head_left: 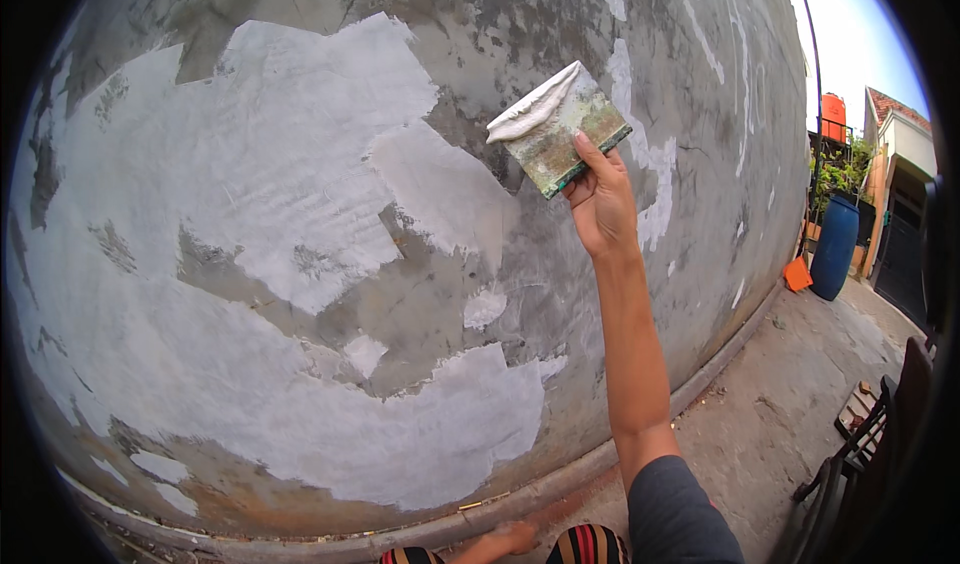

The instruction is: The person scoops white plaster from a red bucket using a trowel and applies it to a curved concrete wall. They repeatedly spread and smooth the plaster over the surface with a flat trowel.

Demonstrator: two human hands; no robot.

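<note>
Flat, green-stained square spreader (pixel 575 129) with white paste (pixel 533 109) is gripped by right hand (pixel 604 202); finger state on left hand (pixel 512 538) can't be told tbh.

white paste (pixel 535 107); grey wall (pixel 430 309) (white-patched)

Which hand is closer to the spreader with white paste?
Right. The right hand grips the spreader by its lower edge; the left hand is well below, near the knees.

Blue barrel (pixel 835 249) on concrete ground (pixel 740 444)
</note>
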